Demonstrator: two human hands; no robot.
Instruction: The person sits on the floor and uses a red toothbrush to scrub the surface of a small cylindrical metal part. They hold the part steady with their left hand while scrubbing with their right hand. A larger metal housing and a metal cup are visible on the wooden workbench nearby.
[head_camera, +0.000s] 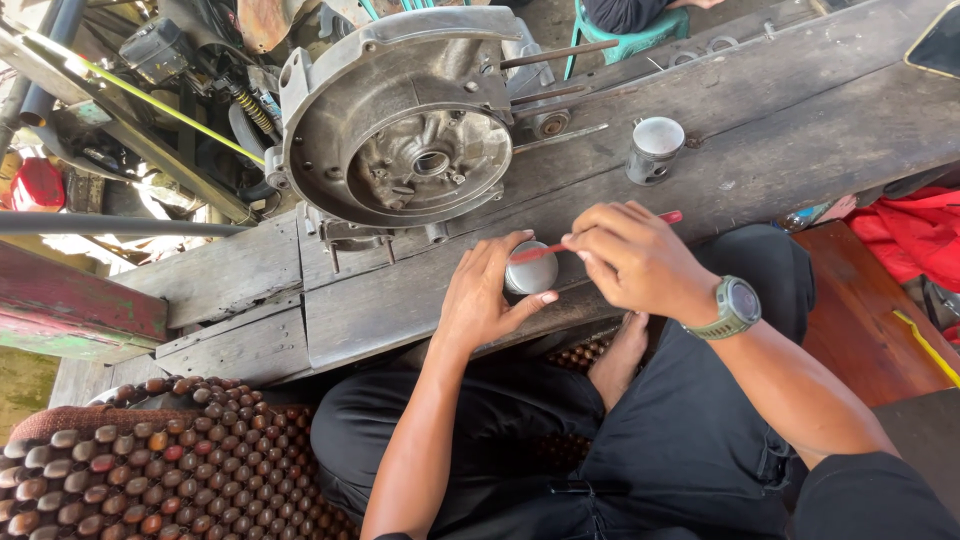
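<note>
The left hand (487, 295) is cupping a small round metal piston (530, 268), fingers wrapped around its side, holding it upright on the near edge of the wooden bench (400, 300). The right hand (635, 260) is pinching a thin red-handled tool (600, 236) between thumb and fingertips, and the tool's tip is lying across the top of the piston. A grey-green wristwatch (735, 308) is sitting on the right wrist.

Further up the bench, a second piston (655, 148) is standing on its own, well apart from both hands. To the left of it, a large round engine casing (405, 120) is resting on the planks, its open face turned up towards the camera, with long studs (560, 52) sticking out to the right.

The person is sitting cross-legged in dark trousers (640, 440), a bare foot (618, 362) tucked just under the bench edge. A beaded seat mat (190, 460) is lying at lower left, and red cloth (915, 235) is showing at the right edge.
</note>
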